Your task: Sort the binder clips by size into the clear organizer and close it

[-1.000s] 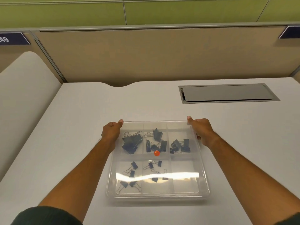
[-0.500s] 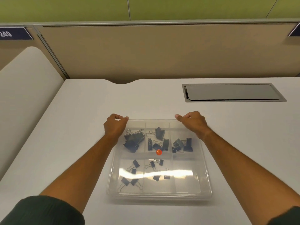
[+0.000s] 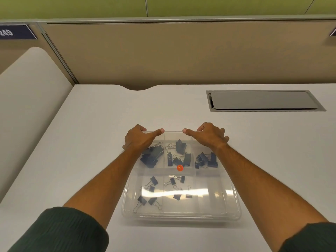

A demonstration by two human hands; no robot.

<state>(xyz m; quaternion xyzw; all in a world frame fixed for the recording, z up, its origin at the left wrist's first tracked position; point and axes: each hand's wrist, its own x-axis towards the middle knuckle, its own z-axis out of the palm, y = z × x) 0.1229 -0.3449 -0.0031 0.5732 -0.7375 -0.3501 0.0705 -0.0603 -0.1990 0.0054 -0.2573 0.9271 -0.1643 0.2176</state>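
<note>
1. The clear organizer lies flat on the white surface, straight in front of the person, with its lid down over the six compartments. The binder clips sit inside: bigger ones in the three far compartments, smaller ones in two of the near ones, and the near right compartment looks empty.
2. The left hand and the right hand rest on the far edge of the lid. On each, the thumb points inward along the rim while the fingers curl over the back edge, pinching that edge; whether a latch is there cannot be told.
3. The step in hand looks like pressing the far edge shut. It goes best with even, downward pressure from both hands at once, so the lid seats without skewing and the box does not slide forward.
4. A check along the near rim, under the glare, would confirm it has seated too.
5. The surface is bare on both sides of the box. The cable hatch lies well apart to the far right, and the partition stands beyond the far edge.
</note>
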